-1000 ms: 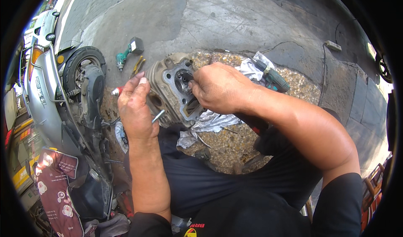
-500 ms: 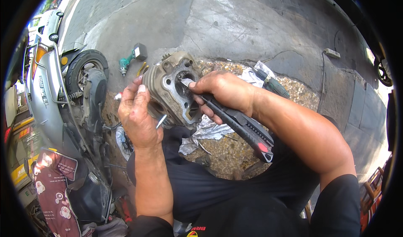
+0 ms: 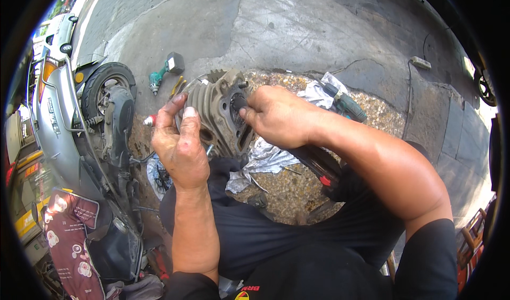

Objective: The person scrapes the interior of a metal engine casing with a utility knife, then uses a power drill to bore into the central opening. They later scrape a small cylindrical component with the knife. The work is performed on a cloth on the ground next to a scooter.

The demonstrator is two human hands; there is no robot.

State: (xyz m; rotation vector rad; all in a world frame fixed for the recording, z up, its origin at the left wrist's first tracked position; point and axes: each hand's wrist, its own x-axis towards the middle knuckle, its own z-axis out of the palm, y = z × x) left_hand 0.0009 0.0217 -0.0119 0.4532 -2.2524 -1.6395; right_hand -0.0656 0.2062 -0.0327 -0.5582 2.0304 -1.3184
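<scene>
Left hand is gripping the finned side of a cylinder, fingers closed over the fins, thumb up along its 9 o'clock edge. The cylinder is being held off the ground just above picture centre, flat gasket face turned toward the person. A short stud is sticking out under the left hand's fingers at the cylinder's 6 o'clock.

Right hand is closed around a black knife with a red slider; the handle is running out toward 4 o'clock under the wrist, and the tip end is pressing against the gasket face beside the bore. The blade itself is hidden by the fingers.

Beyond the cylinder, at 11 o'clock, a green drill is lying on the pavement. A second green tool is resting on a crumpled rag at 2 o'clock, just past the right hand. More rag is lying on the gravel patch below the cylinder. A grey scooter is standing at 9 o'clock, rear wheel near the left hand.
</scene>
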